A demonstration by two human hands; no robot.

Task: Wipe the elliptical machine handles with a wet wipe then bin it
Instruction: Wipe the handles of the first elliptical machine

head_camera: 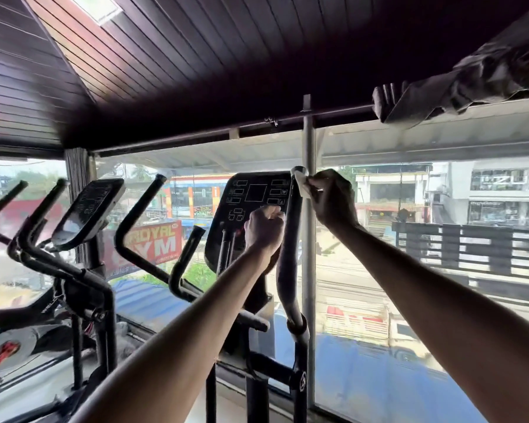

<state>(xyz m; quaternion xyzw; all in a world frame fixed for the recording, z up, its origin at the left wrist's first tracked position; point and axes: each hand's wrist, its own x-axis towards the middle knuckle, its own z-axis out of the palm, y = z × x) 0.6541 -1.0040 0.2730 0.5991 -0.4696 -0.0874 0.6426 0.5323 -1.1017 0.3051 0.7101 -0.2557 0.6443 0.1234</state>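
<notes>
Handle [289, 254], black and padded, of elliptical machine, crumpled white wet wipe [302, 187] pinched against its top by right hand [330, 199], left hand [264, 228] curled lower beside it, grip unclear

Matt black foam handle [288, 248]

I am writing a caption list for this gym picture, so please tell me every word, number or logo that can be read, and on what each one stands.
"ROYAL" above "YM": red sign outside the window, left part hidden; its small bottom line is blurred.
"ZU": grey building front at far right; further letters unclear.
Console: only small outline symbols, no readable words.
Other street signs: too blurred to read.
</notes>
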